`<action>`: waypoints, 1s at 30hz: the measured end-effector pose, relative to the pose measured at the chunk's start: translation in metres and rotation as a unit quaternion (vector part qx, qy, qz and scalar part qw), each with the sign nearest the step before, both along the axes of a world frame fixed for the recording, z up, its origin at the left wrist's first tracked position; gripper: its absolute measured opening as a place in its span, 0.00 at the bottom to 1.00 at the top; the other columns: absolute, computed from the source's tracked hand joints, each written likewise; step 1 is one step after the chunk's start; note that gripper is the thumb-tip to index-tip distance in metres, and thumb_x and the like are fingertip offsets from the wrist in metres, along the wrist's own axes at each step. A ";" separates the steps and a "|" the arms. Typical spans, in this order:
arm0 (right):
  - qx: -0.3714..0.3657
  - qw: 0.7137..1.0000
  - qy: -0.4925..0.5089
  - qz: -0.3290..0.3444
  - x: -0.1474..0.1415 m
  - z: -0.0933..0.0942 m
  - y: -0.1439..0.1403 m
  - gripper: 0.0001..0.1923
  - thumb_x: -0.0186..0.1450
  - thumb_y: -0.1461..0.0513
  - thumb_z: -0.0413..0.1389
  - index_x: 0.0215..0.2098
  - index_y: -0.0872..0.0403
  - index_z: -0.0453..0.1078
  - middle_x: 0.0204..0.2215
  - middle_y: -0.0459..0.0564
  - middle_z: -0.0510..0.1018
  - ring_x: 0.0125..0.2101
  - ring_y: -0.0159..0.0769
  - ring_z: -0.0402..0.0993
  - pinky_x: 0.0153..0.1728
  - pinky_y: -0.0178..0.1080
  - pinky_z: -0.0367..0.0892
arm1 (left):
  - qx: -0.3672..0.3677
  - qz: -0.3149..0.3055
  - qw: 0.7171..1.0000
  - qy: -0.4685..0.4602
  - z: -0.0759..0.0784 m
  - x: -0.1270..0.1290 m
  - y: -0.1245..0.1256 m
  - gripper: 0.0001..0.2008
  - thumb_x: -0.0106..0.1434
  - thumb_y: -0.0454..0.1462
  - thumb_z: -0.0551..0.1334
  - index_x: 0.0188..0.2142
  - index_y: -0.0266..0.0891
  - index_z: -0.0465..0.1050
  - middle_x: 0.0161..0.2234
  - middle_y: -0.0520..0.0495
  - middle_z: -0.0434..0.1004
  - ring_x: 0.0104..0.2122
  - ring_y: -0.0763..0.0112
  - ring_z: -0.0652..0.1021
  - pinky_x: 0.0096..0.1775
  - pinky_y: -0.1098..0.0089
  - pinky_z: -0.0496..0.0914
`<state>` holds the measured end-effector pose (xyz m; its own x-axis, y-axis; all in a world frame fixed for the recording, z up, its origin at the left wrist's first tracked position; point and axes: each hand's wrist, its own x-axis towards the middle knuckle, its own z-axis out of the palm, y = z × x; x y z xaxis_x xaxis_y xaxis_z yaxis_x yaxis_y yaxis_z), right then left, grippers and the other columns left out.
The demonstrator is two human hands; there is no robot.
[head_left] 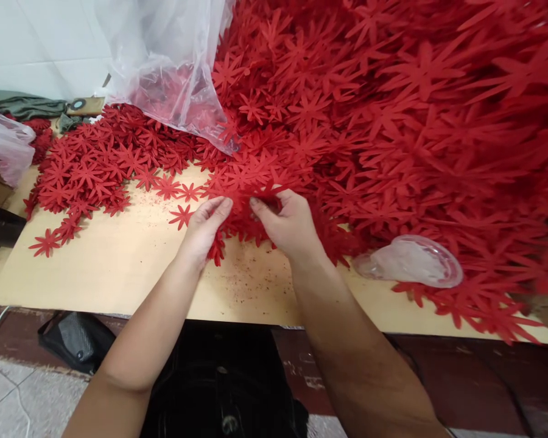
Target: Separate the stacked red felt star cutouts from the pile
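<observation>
Just in front of the big pile, my left hand (209, 224) is closed, its thumb and forefinger pressed together at the edge of a blurred red flower cutout (241, 205). My right hand (288, 224) is to the right, fingers curled and pinching the same red, many-petalled piece; its outline merges with the flowers behind. More red flower cutouts (217, 250) lie under and beside both hands. A few single flowers (181, 216) rest on the table left of my left hand.
A tall heap of red flowers (374, 140) fills the right and back. A lower heap (91, 164) lies left, beneath a clear plastic bag (178, 91). A clear plastic lid or bowl (413, 261) stands right, on the pale table (119, 267). Below hangs a black pouch (77, 340).
</observation>
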<state>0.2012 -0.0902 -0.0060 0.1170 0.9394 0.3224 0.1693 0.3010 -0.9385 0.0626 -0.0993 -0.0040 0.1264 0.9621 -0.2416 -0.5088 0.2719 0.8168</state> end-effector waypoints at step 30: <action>-0.003 0.970 -0.230 0.080 -0.038 -0.005 -0.042 0.07 0.62 0.61 0.55 0.38 0.53 0.71 0.37 0.53 0.74 0.38 0.39 0.73 0.41 0.43 0.70 | -0.132 0.077 0.977 -0.146 0.007 -0.003 0.007 0.12 0.64 0.37 0.54 0.27 0.35 0.71 0.23 0.51 0.72 0.24 0.78 0.73 0.32 0.74 0.68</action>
<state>0.1637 -0.1324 -0.0108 -0.1862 0.9355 0.3001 0.5219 0.3530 -0.7765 0.0593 -0.0920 0.0033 0.0853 0.8841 -0.4594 -0.7619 0.3550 0.5418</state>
